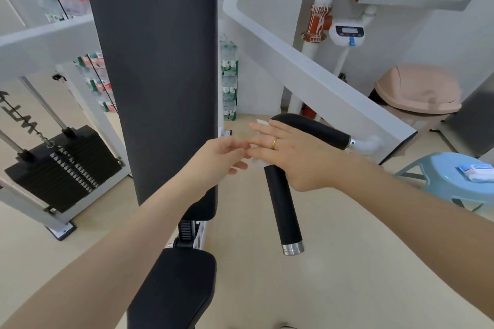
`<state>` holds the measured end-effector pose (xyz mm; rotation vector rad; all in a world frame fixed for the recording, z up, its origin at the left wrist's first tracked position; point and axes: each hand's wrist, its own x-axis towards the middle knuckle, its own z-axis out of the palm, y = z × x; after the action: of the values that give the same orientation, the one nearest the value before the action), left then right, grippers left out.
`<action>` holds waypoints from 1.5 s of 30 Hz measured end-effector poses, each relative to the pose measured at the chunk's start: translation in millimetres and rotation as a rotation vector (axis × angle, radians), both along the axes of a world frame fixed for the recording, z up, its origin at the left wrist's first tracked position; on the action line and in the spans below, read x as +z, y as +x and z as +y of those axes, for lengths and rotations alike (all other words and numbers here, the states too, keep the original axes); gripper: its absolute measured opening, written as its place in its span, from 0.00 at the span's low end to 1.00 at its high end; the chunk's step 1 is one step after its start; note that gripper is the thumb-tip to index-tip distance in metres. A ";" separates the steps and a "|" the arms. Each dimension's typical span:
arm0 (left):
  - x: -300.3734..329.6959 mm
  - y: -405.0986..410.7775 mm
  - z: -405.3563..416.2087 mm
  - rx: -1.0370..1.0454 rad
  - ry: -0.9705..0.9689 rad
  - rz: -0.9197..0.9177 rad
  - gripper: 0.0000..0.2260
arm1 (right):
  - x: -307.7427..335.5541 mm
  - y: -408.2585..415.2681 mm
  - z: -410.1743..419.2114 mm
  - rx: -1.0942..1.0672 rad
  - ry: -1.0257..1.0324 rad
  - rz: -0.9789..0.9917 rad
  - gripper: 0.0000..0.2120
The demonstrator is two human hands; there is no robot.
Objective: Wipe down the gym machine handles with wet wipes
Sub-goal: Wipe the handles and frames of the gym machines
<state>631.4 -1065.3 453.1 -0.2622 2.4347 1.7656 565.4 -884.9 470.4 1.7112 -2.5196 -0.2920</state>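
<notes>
Wiping looks to be underway at the bend of the handle (286, 211), where the grip turns from its upper arm down into the long black bar. The right hand (296, 157) lies flat over that bend with its fingers (260, 128) straight, pressing a white wipe (258, 162) against the grip; bits of the wipe show above the fingertips and below the palm. The left hand (219, 153) reaches in from the left, its fingers loosely curled and meeting the right hand's fingertips at the wipe's edge. Whether it actually pinches the wipe cannot be told.

As a judgement, the task is at an early or middle point. The lower bar down to its metal cap lies bare and shows no wetness that can be made out, and the upper arm toward the white frame (334, 93) is likewise uncovered. No other handle is in view, so how many are left cannot be said.

A wipe packet (477, 172) lies on the blue stool (438, 181) at the right; its blue and white print is too small to read. Dark lettering on the panel at the far left is cut off and unreadable.
</notes>
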 end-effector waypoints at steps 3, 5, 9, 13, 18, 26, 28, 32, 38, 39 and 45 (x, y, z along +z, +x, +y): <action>2.5 0.9 5.4 0.031 0.183 0.010 0.09 | 2.1 19.2 5.8 -0.148 -0.254 -0.584 0.36; 4.2 0.3 7.1 -0.006 0.238 -0.029 0.10 | -1.5 27.4 9.3 -0.237 -0.581 -0.842 0.29; 1.8 -1.6 15.3 0.001 0.154 -0.006 0.05 | -24.2 44.1 7.9 -0.588 -0.958 -0.330 0.14; -2.7 -2.4 22.9 0.043 0.083 0.027 0.06 | -21.3 65.2 -2.4 -0.792 -0.687 -0.421 0.11; 0.0 -1.6 16.6 0.025 0.161 -0.092 0.08 | -3.7 40.0 -25.4 -0.928 -0.757 -0.769 0.18; 2.5 -4.9 12.1 0.029 0.149 -0.064 0.07 | -17.2 33.6 -21.0 -1.054 -0.700 -0.445 0.24; 1.2 -1.9 15.0 0.006 0.122 -0.062 0.07 | -16.9 44.4 -13.9 -1.104 -0.823 -0.248 0.25; -3.7 4.2 19.6 -0.035 0.132 -0.110 0.08 | -16.8 63.0 -21.9 -1.028 -0.687 -0.367 0.19; -3.3 3.9 18.9 -0.041 0.180 -0.148 0.06 | -5.3 46.3 -53.0 -1.138 -0.788 -0.580 0.17; -2.0 1.8 17.5 -0.029 0.181 -0.140 0.05 | -3.5 42.9 -55.5 -1.152 -0.847 -0.631 0.17; -0.7 -6.6 11.5 0.007 0.170 -0.061 0.03 | -19.4 65.0 -32.0 -1.081 -1.066 -0.952 0.17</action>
<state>624.8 -1053.8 452.4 -0.3023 2.2287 1.9238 630.5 -916.8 451.1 -0.0606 -2.8187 1.7985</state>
